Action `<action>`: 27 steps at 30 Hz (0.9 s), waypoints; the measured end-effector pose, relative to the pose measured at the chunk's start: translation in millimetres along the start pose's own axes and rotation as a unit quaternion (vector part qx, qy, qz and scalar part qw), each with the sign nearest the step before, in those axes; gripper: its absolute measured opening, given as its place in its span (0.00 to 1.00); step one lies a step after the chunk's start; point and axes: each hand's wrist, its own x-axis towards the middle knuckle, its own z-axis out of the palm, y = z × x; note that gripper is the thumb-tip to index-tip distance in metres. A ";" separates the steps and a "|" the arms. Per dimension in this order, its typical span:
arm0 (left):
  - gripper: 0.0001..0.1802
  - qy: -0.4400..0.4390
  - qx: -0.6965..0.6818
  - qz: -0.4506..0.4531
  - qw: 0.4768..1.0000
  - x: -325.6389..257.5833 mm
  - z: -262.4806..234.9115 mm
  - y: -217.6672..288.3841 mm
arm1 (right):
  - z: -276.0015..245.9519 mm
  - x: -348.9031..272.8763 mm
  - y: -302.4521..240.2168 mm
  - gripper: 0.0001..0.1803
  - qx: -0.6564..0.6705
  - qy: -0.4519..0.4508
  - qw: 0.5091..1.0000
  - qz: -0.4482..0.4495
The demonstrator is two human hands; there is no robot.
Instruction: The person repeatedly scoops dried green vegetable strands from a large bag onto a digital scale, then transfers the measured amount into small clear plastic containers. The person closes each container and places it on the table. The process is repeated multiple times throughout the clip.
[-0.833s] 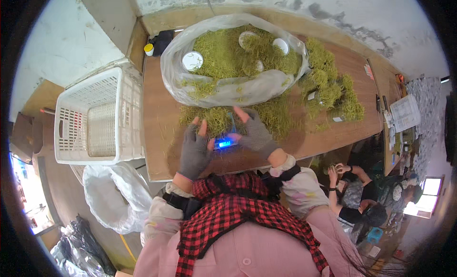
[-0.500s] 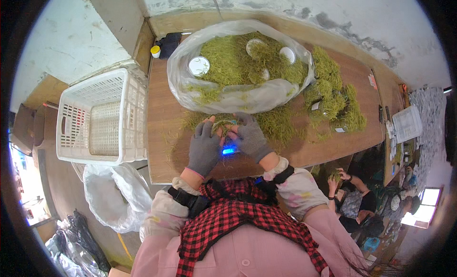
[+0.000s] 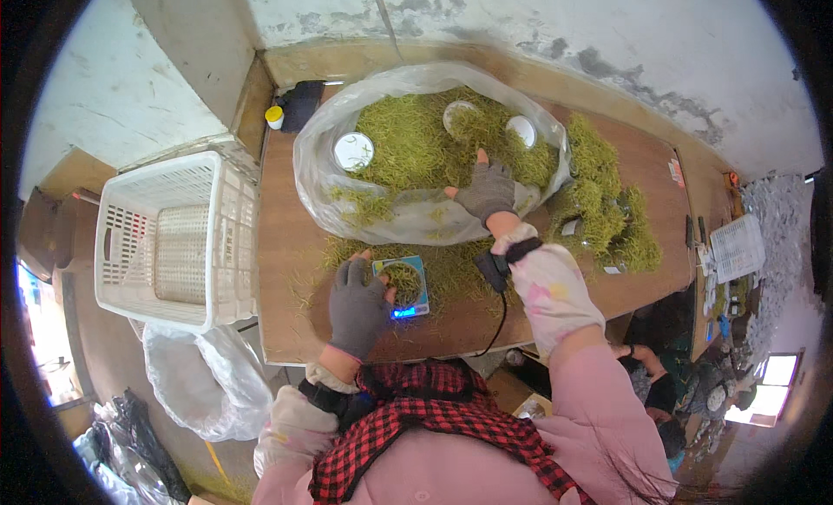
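Note:
A small blue digital scale [image 3: 423,271] with a lit display sits on the table before me. On it rests a round clump of dried green plant strands [image 3: 403,282]. My left hand [image 3: 357,307], in a grey fingerless glove, lies beside the scale with fingers apart, its thumb at the clump's edge. Farther out, my right hand [image 3: 488,191], gloved alike, reaches over the near rim of a large clear plastic bag [image 3: 416,223]. Its fingers are spread at the loose green strands [image 3: 403,132] inside; any strands under the palm are hidden. White round lids [image 3: 354,151] show among the strands.
Several green clumps [image 3: 594,171] stand to the bag's right, some with jars showing. A white plastic crate [image 3: 213,245] is at the left, above a white bag [image 3: 195,375]. A yellow-capped container [image 3: 274,114] stands at the back. A co-worker [image 3: 646,366] is at lower right.
Both hands were together over the scale, fingering strands. My right hand has moved away to the bag's inside; my left has shifted slightly back, uncovering the scale and the clump on it.

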 end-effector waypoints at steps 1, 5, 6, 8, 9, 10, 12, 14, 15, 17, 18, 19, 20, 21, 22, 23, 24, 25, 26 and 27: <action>0.14 0.007 -0.003 0.003 1.000 -0.3 0.0 -0.4 | 3.9 12.1 -3.5 0.64 -0.007 -0.029 0.999 0.024; 0.18 0.005 -0.020 0.005 1.000 -2.4 -2.6 -0.5 | 14.9 30.4 -8.6 0.63 -0.025 -0.039 0.998 0.048; 0.19 0.002 -0.028 0.002 1.000 -3.3 -3.7 0.2 | 14.7 31.3 -6.5 0.62 -0.002 -0.049 0.998 0.047; 0.21 0.000 -0.035 0.005 0.999 -5.0 -7.4 1.2 | 10.0 30.4 3.8 0.61 0.041 -0.040 0.998 0.037; 0.23 0.003 -0.044 0.006 0.999 -5.7 -9.2 2.7 | 11.7 24.4 5.0 0.48 0.135 0.022 0.989 0.055; 0.24 0.007 -0.067 0.004 0.998 -6.0 -11.8 4.1 | 5.1 26.7 13.3 0.42 0.278 -0.040 0.958 0.059; 0.28 0.015 -0.118 0.005 0.993 -5.7 -19.8 5.8 | -7.7 27.5 28.3 0.26 0.555 -0.168 0.808 0.108; 0.30 0.013 -0.122 0.007 0.992 -3.8 -29.5 8.1 | -11.7 16.7 35.2 0.20 0.770 -0.203 0.575 0.188; 0.32 0.018 -0.127 0.008 0.992 -0.4 -33.7 8.7 | -13.6 11.6 37.5 0.20 0.797 -0.220 0.523 0.207; 0.35 0.046 -0.139 0.033 0.989 9.0 -41.4 8.8 | -15.0 -1.0 40.6 0.24 0.817 -0.295 0.463 0.177; 0.37 0.069 -0.153 0.047 0.985 14.6 -44.4 9.2 | -14.0 -6.4 38.9 0.25 0.813 -0.296 0.463 0.194; 0.39 0.066 -0.138 0.055 0.987 21.0 -46.6 10.0 | -11.2 -10.9 33.8 0.25 0.806 -0.300 0.464 0.210; 0.41 0.069 -0.128 0.066 0.987 28.5 -48.4 10.7 | -8.1 -15.4 27.8 0.26 0.799 -0.306 0.465 0.227; 0.43 0.076 -0.121 0.074 0.987 36.6 -50.1 11.5 | -6.5 -22.2 24.8 0.26 0.810 -0.326 0.460 0.164; 0.44 0.063 -0.128 0.089 0.986 46.8 -50.3 12.9 | -6.1 -24.9 20.2 0.26 0.802 -0.325 0.475 0.159; 0.45 0.054 -0.140 0.103 0.983 58.9 -49.1 15.1 | -6.8 -27.2 15.5 0.28 0.799 -0.341 0.480 0.126; 0.46 0.054 -0.150 0.122 0.980 71.2 -48.7 16.4 | -8.4 -28.7 9.7 0.30 0.789 -0.343 0.497 0.111; 0.47 0.042 -0.166 0.128 0.977 83.2 -48.0 17.6 | -8.4 -36.3 3.4 0.28 0.772 -0.300 0.560 0.027; 0.48 0.038 -0.181 0.138 0.973 95.1 -46.8 18.8 | -9.5 -43.6 -3.3 0.27 0.735 -0.292 0.609 -0.064; 0.49 0.029 -0.196 0.145 0.969 104.7 -47.0 18.4 | -13.9 -50.8 -6.5 0.27 0.722 -0.302 0.620 -0.042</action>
